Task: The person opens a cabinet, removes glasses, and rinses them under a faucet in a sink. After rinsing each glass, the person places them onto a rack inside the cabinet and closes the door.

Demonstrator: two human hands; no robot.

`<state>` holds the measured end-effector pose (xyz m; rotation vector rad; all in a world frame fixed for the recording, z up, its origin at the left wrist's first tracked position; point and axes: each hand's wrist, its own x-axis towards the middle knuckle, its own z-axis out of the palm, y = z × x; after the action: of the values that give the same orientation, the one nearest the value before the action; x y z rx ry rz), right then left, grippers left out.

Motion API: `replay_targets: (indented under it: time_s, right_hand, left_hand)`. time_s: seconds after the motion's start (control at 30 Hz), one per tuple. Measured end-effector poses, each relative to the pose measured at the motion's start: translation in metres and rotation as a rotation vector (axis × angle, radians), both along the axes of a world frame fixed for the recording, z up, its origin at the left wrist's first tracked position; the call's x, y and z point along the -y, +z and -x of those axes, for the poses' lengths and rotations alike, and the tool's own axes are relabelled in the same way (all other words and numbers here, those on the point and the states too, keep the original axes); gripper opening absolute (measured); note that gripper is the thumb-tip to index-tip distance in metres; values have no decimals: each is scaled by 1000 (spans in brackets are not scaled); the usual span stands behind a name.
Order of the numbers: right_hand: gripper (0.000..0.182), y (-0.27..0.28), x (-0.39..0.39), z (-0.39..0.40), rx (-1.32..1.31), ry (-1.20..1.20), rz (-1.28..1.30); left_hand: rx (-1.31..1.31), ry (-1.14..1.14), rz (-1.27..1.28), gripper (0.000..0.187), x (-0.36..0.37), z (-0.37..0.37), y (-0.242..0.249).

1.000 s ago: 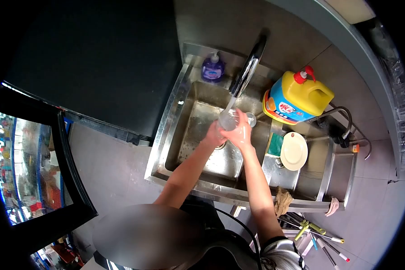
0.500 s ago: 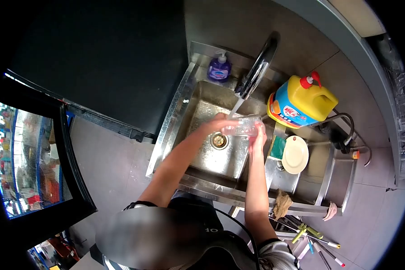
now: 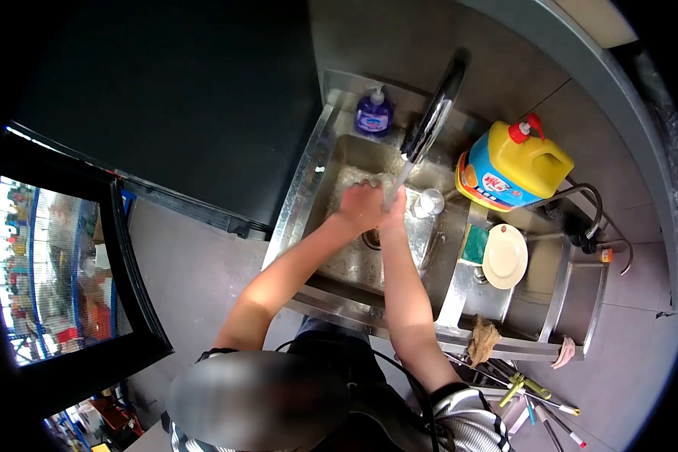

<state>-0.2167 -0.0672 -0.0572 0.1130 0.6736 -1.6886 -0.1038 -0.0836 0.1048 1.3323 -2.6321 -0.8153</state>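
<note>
My left hand (image 3: 359, 203) and my right hand (image 3: 393, 212) are pressed together over the steel sink (image 3: 309, 181), right under the water stream that falls from the curved tap (image 3: 433, 113). Neither hand holds an object. A clear glass (image 3: 430, 202) stands just right of my right hand at the sink's right side, apart from it. The drain is partly hidden beneath my wrists.
A purple soap dispenser (image 3: 374, 114) stands at the sink's back left corner. A yellow and blue detergent jug (image 3: 514, 167) sits right of the tap. A green sponge (image 3: 474, 245) and a cream plate (image 3: 504, 256) lie on the drainboard. Rags and pens lie at the lower right.
The glass that both hands held under the stream now stands at the sink's right side. My hands have moved left and come together under the water.
</note>
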Motion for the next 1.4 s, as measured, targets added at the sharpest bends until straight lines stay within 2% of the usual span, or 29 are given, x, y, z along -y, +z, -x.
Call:
replay_targets:
  time_s: [0.03,0.07,0.13,0.17,0.23,0.27,0.37,0.43,0.47,0.5,0.57,0.6,0.63,0.7,0.73,0.77,0.8,0.83,0.87,0.9,0.93,0.97,1.03,1.07,1.17,1.2,1.3,1.33,1.4]
  right_hand:
    - [32,16,-2,2,-45,37,108]
    - [37,32,-11,6,-68,62,47]
    - [39,44,-13,5,35,-121,-208]
    - [39,46,-16,7,83,-214,-339]
    - [44,28,-22,12,133,-264,-306]
    - [46,15,-24,12,160,-285,-288]
    - [55,-34,-26,20,226,-353,-109]
    - [57,-45,-28,20,216,-366,26]
    - [60,-39,-34,18,221,-210,307]
    - [60,-24,-33,15,280,-188,103]
    - [61,9,-30,10,383,-153,-301]
    - [59,30,-24,2,379,-166,-400]
    - [56,24,-22,-3,307,-89,-265]
    - [50,22,-13,-14,126,-110,-281]
    - [50,14,-9,-18,80,-87,-291]
    - [51,5,-5,-22,33,-63,-301]
    - [52,-1,0,-27,-14,-40,-310]
    - [56,1,8,-36,-287,73,-469]
    - [61,6,18,-45,-565,187,-622]
    - [66,14,21,-53,-844,303,-775]
    - [70,44,19,-60,-735,169,-732]
    - [71,44,18,-55,-568,174,-649]
    - [75,54,14,-33,-237,187,-478]
    - [71,64,14,-15,-123,386,-432]
    - [64,28,17,-8,-95,103,-463]
    - [54,29,12,1,-19,83,-314]
    - [41,-9,10,8,-228,-112,-86]
    - [18,13,9,-6,-234,-298,-146]
    - [28,35,-3,-14,-259,-262,-158]
  left_hand:
    - [-130,-18,-47,45,-2,-1,7]
    - [-314,-20,-107,42,1,3,-10]
    - [-684,-24,-232,38,8,22,-58]
    - [-648,117,-289,35,10,32,-58]
    - [-568,398,-399,31,16,57,-54]
    - [-624,502,-351,28,18,76,-85]
    - [-126,340,-39,24,-6,85,-31]
    - [-316,50,107,25,-11,68,-42]
    - [-454,-76,185,27,-9,54,-51]
    - [-590,-208,263,30,-7,41,-61]
    - [-488,10,108,39,1,27,-74]
    - [-426,122,-3,44,5,21,-80]
    - [-362,233,-114,48,11,13,-89]
    - [-191,178,-365,56,35,-15,-113]
    - [-104,150,-491,60,40,-25,-106]
    - [-28,153,-487,63,41,-32,-99]
    - [48,155,-481,66,36,-39,-60]
    - [125,157,-475,69,31,-44,-37]
    - [111,132,-157,66,18,-47,-43]
    - [116,174,-174,64,15,-46,-43]
    - [121,214,-191,62,11,-44,-41]
    - [126,255,-201,61,11,-43,-37]
    - [34,75,-97,61,2,-42,-24]
    - [-10,-13,-48,61,-2,-42,-21]
    - [-31,97,1,68,-7,-34,-49]
    - [-35,67,-11,65,-6,-33,-54]
    - [-116,297,-329,63,12,11,-80]
    - [-57,237,-355,63,21,24,-73]
    - [50,119,-397,64,38,49,-49]
